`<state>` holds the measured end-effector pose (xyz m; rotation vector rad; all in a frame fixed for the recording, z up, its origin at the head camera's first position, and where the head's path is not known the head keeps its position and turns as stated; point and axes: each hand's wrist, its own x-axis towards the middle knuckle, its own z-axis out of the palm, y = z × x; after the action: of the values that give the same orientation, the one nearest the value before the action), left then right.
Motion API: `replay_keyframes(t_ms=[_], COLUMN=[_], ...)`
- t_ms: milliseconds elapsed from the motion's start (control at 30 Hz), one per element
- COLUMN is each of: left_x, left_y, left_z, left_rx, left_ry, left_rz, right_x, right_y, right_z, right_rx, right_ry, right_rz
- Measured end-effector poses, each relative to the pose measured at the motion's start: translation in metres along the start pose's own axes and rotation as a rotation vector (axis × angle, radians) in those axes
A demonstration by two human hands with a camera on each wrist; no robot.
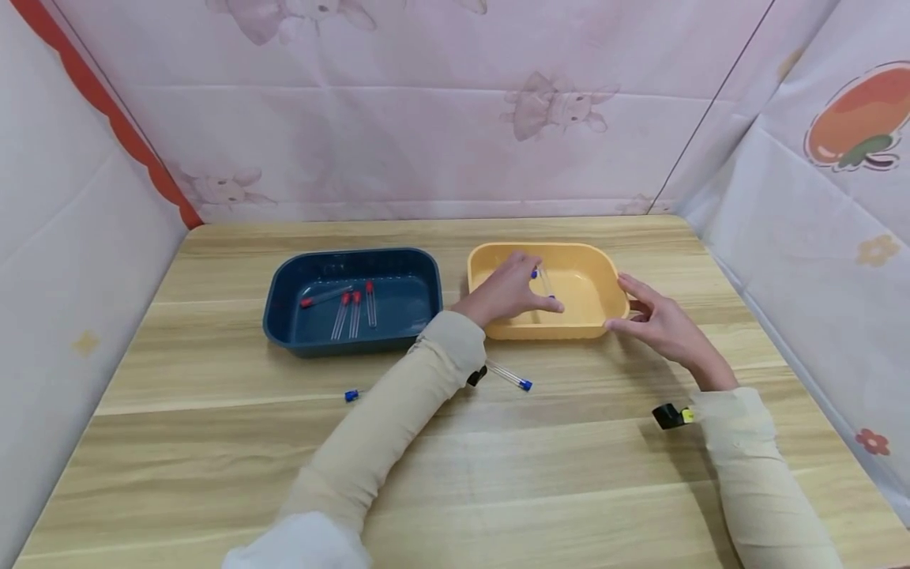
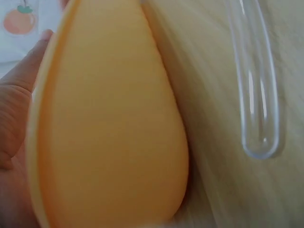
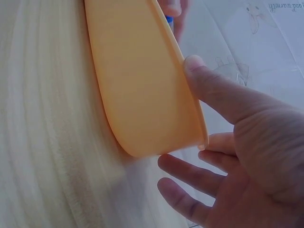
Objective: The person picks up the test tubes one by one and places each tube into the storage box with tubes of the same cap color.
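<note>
My left hand point(image 1: 508, 288) reaches over the yellow tray point(image 1: 547, 333), with thumb and fingers spread apart. Between them show clear blue-capped tubes point(image 1: 545, 280). In the right wrist view a blue cap point(image 3: 169, 19) appears just past the rim, beside the left fingers. At the tray's right end, my right hand point(image 1: 657, 320) grips the rim; its thumb presses the near side while the other fingers curve round the end. In the left wrist view, the tray's outer wall point(image 2: 114, 114) fills the middle, and the rounded end of a clear tube point(image 2: 259, 109) lies on the table.
A dark blue tray point(image 1: 284, 340) stands to the left, holding several red-capped tubes point(image 1: 355, 308). Blue-capped tubes point(image 1: 510, 375) lie in front of the yellow tray. Another blue cap point(image 1: 351, 395) peeks out beside the left sleeve. Patterned cloth walls point(image 1: 398, 150) border the wooden table point(image 1: 540, 490).
</note>
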<state>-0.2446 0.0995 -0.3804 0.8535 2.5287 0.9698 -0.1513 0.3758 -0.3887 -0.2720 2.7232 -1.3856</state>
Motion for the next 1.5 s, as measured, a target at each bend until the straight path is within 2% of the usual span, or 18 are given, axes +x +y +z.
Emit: replay_keyframes(t_ms=[533, 800, 1033, 1300, 1500], left_x=[0.021, 0.026, 0.03, 0.032, 0.034], left_y=[0.005, 0.006, 0.008, 0.011, 0.011], left_z=[0.019, 0.025, 0.028, 0.029, 0.03], left_rx=[0.137, 0.135, 0.169, 0.281, 0.358], left_ry=[0.024, 0.054, 0.067, 0.095, 0.086], left_rz=[-0.057, -0.093, -0.083, -0.069, -0.082], right_x=[0.001, 0.004, 0.005, 0.006, 0.006], right_y=[0.002, 0.001, 0.003, 0.001, 0.0], right_z=[-0.002, -0.002, -0.004, -0.002, -0.001], right_rx=[-0.025, -0.002, 0.006, -0.004, 0.009], right_ry=[-0.005, -0.012, -0.014, -0.01, -0.005], right_rz=[0.008, 0.013, 0.015, 0.018, 0.014])
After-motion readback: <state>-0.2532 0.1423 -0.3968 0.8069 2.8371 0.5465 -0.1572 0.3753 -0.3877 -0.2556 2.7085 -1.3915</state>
